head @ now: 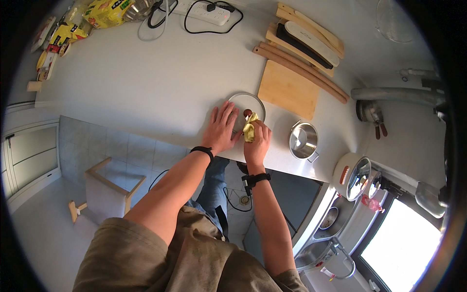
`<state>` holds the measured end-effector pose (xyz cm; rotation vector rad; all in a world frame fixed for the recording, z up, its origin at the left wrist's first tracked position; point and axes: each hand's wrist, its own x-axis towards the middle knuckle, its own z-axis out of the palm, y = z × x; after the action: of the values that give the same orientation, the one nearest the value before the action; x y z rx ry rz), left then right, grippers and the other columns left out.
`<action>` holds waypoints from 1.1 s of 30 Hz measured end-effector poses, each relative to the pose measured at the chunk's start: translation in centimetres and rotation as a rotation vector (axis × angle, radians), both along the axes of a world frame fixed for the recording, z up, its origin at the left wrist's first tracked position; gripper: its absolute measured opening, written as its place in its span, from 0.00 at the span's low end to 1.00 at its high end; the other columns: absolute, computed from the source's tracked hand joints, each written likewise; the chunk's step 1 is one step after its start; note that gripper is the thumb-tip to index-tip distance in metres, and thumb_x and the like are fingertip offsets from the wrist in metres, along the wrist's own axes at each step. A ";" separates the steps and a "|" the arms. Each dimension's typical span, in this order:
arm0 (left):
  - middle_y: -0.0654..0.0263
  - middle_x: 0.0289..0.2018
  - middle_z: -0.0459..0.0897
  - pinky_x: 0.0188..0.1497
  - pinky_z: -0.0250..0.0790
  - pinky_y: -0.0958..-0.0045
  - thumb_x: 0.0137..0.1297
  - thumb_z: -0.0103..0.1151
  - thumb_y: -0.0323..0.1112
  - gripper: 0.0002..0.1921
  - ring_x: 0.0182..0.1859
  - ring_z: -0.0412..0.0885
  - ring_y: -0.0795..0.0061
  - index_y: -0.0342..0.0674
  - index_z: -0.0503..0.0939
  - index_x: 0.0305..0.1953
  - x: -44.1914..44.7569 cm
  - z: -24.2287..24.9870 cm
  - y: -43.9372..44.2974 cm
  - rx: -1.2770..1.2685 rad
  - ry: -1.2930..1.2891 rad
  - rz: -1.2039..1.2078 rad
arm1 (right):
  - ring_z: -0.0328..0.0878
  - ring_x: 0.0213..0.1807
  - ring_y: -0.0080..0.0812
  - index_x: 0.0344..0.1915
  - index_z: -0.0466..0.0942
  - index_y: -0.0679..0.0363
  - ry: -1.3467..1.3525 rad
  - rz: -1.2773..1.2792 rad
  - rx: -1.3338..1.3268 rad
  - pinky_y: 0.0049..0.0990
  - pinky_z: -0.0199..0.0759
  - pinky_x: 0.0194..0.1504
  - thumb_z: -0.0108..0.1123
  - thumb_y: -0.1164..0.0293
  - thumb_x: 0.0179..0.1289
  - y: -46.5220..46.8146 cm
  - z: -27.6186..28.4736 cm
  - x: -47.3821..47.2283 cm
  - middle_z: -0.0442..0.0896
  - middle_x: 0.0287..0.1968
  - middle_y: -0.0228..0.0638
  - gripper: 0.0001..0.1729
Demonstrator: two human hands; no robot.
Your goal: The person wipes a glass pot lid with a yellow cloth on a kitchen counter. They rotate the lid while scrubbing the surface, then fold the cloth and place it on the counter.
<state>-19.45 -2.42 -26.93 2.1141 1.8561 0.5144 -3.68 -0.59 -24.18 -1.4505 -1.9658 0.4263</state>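
A round glass pot lid (258, 102) with a metal rim and a dark reddish-brown knob (247, 112) lies on the pale counter near its front edge. My left hand (221, 127) rests flat on the left part of the lid, fingers spread and holding nothing. Bunched in my right hand (259, 137) is a yellow cloth (249, 130), which touches the lid just below the knob. A two-handled stainless steel pot (303, 141) stands to the right of my right hand. Part of the lid is hidden under my hands and the cloth.
Beyond the lid lie a wooden cutting board (288, 89), long wooden rods (303, 72) and wooden racks (310, 29). A power strip (204, 11) with cables and yellow food packages (105, 14) line the back. A rice cooker (343, 173) and a sink (313, 253) are at right; a chair (105, 193) stands below left.
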 end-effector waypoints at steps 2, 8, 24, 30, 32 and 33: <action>0.50 0.77 0.58 0.82 0.46 0.42 0.66 0.67 0.49 0.42 0.82 0.50 0.51 0.32 0.63 0.73 -0.1 0.0 -0.1 -0.017 0.013 -0.004 | 0.76 0.57 0.53 0.54 0.81 0.61 -0.017 -0.009 -0.055 0.45 0.71 0.61 0.63 0.87 0.53 0.1 -0.2 0.2 0.84 0.56 0.42 0.26; 0.49 0.77 0.57 0.82 0.47 0.41 0.65 0.68 0.48 0.42 0.82 0.50 0.49 0.32 0.63 0.73 0.0 0.3 0.0 0.011 -0.012 -0.001 | 0.76 0.57 0.52 0.53 0.80 0.60 -0.027 -0.112 -0.064 0.44 0.71 0.61 0.64 0.84 0.54 2.3 -0.8 0.8 0.84 0.56 0.42 0.24; 0.50 0.77 0.59 0.80 0.48 0.40 0.66 0.65 0.53 0.42 0.82 0.52 0.51 0.33 0.64 0.73 0.0 0.6 0.1 -0.037 0.063 -0.012 | 0.78 0.56 0.52 0.51 0.82 0.61 0.010 -0.128 -0.083 0.44 0.73 0.60 0.63 0.86 0.53 -0.1 0.1 -0.2 0.85 0.55 0.41 0.24; 0.49 0.77 0.58 0.80 0.47 0.39 0.66 0.65 0.52 0.42 0.82 0.51 0.50 0.32 0.63 0.74 0.1 0.4 0.0 -0.031 0.047 -0.015 | 0.78 0.57 0.53 0.52 0.82 0.61 0.034 -0.162 -0.180 0.43 0.73 0.59 0.61 0.86 0.54 1.0 -0.1 0.7 0.85 0.55 0.41 0.23; 0.48 0.77 0.56 0.80 0.46 0.38 0.66 0.67 0.50 0.43 0.82 0.50 0.48 0.31 0.62 0.73 0.1 0.2 0.1 -0.018 0.012 -0.023 | 0.77 0.57 0.53 0.53 0.82 0.61 0.012 -0.166 -0.160 0.43 0.73 0.60 0.61 0.86 0.55 1.6 -0.3 0.8 0.85 0.56 0.42 0.24; 0.48 0.77 0.56 0.80 0.46 0.38 0.66 0.66 0.50 0.43 0.82 0.50 0.48 0.31 0.62 0.74 0.1 0.2 0.2 -0.020 0.020 -0.023 | 0.77 0.57 0.53 0.53 0.82 0.61 0.017 -0.176 -0.103 0.43 0.73 0.60 0.60 0.86 0.56 1.7 -0.3 0.7 0.85 0.56 0.42 0.24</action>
<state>-19.37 -2.26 -26.72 2.1323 1.8375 0.4691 -2.94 1.09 -24.47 -1.6633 -1.8081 0.4646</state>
